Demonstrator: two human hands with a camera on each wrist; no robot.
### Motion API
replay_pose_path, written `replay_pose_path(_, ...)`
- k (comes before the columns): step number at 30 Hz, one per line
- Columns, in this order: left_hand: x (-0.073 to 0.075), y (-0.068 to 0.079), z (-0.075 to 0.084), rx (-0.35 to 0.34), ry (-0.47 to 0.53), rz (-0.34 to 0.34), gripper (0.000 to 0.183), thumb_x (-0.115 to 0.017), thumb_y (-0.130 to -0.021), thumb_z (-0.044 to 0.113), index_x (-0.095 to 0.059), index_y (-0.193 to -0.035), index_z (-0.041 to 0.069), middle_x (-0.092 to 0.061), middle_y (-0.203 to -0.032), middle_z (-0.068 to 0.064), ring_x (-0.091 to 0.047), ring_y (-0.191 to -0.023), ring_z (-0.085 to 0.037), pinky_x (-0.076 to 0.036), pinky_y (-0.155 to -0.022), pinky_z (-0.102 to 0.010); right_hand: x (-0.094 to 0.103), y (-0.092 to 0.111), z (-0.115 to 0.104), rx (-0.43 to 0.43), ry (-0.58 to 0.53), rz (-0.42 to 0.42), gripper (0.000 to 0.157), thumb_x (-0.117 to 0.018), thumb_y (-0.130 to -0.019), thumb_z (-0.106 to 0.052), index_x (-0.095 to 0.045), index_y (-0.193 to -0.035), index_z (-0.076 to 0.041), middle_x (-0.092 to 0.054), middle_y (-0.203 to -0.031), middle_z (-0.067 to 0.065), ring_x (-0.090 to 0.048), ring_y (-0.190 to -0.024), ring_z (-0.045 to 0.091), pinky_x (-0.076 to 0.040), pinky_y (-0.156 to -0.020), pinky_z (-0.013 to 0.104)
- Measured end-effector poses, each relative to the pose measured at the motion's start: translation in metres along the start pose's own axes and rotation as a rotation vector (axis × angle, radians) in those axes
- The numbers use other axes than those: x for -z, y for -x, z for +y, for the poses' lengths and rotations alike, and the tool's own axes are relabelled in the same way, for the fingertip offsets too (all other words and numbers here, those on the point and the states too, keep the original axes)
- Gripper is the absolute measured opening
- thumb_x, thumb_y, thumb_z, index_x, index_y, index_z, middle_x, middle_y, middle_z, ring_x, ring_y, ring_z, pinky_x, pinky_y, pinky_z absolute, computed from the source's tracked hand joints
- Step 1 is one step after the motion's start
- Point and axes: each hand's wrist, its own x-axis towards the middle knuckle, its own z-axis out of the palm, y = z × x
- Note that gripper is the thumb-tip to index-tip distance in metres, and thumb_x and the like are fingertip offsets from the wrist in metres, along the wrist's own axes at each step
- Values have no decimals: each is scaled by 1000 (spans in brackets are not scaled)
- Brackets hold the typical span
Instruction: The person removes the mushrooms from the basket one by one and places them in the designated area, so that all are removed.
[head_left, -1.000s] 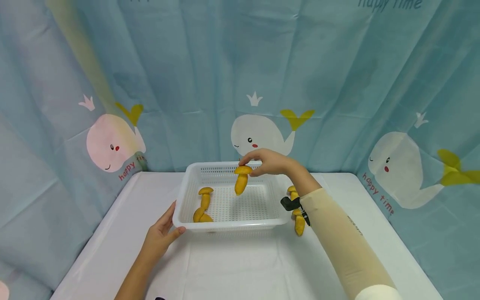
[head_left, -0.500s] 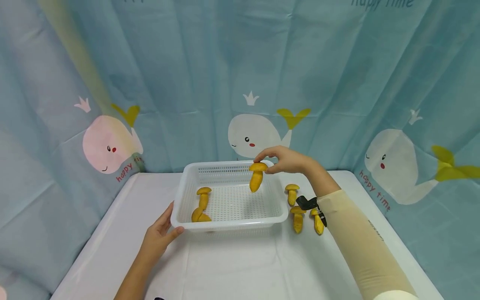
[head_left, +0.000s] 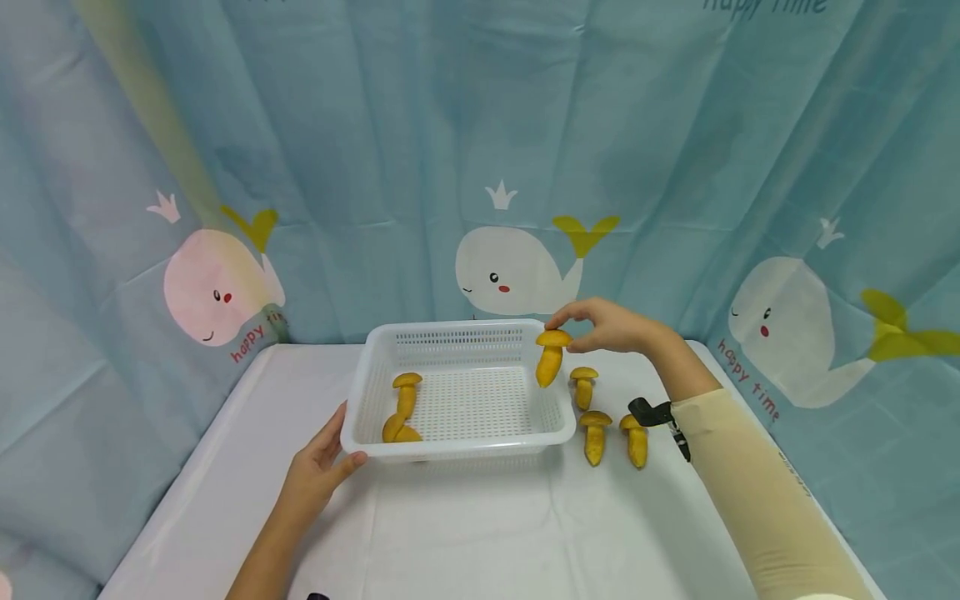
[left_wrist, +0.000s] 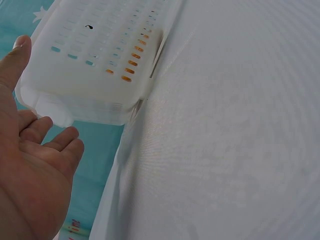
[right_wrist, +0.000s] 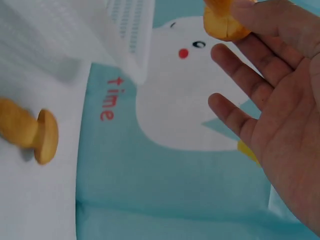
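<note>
My right hand [head_left: 609, 327] pinches a yellow mushroom [head_left: 550, 360] by its cap, stem hanging down, above the right rim of a white plastic basket [head_left: 468, 450]. In the right wrist view thumb and forefinger hold the mushroom [right_wrist: 226, 25] while the other fingers extend loosely. My left hand [head_left: 318, 471] holds the basket's near left corner, thumb at the front rim and fingers along the left side. In the left wrist view the left hand [left_wrist: 37, 175] is at the basket's perforated wall [left_wrist: 75, 75]. Inside, at the left, lie yellow mushrooms [head_left: 407, 397], some partly hidden by the front rim.
Right of the basket, three yellow mushrooms lie on the white table: one at the back [head_left: 583, 387], one nearer [head_left: 595, 437], and another farther right [head_left: 636, 442]. A blue curtain [head_left: 420, 208] with whale prints hangs behind the table.
My right hand has carried the mushroom rightward, from over the basket's middle to its right rim. The mushrooms on the table are now uncovered. My left hand stays at the corner.
</note>
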Motion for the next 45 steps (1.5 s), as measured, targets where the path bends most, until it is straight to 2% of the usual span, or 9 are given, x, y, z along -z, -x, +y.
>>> replay_pose_path(6,0,-1,1,5,4,2,87,-78,-93,17,-28,-162,33,-26,-169,5,-27,-153,-32,-41,-103,-10,6,16,22,-51,-7,4,39,-73,-94,-11,-69,-130,-25,-61,-142,1,-41,-145,37,-39,-114,65)
replay_pose_path(9,0,-1,2,8,-6,3,87,-78,-92,18,-28,-162,33,-26,-169,6,-27,-153,-32,-40,-105,-14,8,22,33,-60,0,11,38,-73,-94,-13,-68,-131,-24,-62,-141,2,-42,-144,38,-41,-112,65)
replay_pose_path(16,0,0,3,-3,-6,-6,88,-78,-92,15,-28,-163,30,-25,-169,3,-27,-153,-35,-41,-105,-15,11,36,60,-75,0,26,39,-73,-95,-15,-67,-134,-21,-62,-141,5,-39,-144,45,-35,-114,70)
replay_pose_path(19,1,0,3,0,-15,-11,88,-77,-92,16,-27,-163,30,-25,-169,3,-28,-152,-35,-41,-107,-20,10,41,69,-96,-4,31,40,-73,-95,-14,-67,-134,-20,-63,-141,6,-39,-144,46,-34,-114,71)
replay_pose_path(24,1,0,4,20,-40,-10,88,-78,-92,21,-27,-163,33,-25,-169,4,-30,-152,-33,-40,-108,-31,9,50,86,-132,-28,32,42,-72,-96,-13,-65,-137,-16,-62,-141,10,-39,-143,47,-35,-114,69)
replay_pose_path(33,0,1,1,30,-48,-2,88,-78,-92,21,-26,-163,32,-25,-169,3,-29,-152,-34,-41,-107,-34,-1,56,126,-180,-107,27,43,-68,-98,-11,-60,-140,-4,-59,-142,20,-45,-137,47,-42,-111,65)
replay_pose_path(37,-1,1,1,31,-46,-3,88,-77,-93,21,-26,-163,32,-25,-168,3,-29,-152,-33,-41,-107,-34,-6,58,140,-215,-130,23,45,-67,-99,-11,-58,-142,-3,-57,-143,21,-49,-134,44,-46,-109,61)
replay_pose_path(45,1,1,-1,1,-34,1,86,-76,-94,18,-27,-163,30,-24,-169,2,-28,-152,-33,-41,-107,-24,-12,55,158,-244,-135,10,47,-69,-97,-13,-59,-141,-3,-58,-143,21,-48,-135,44,-41,-113,63)
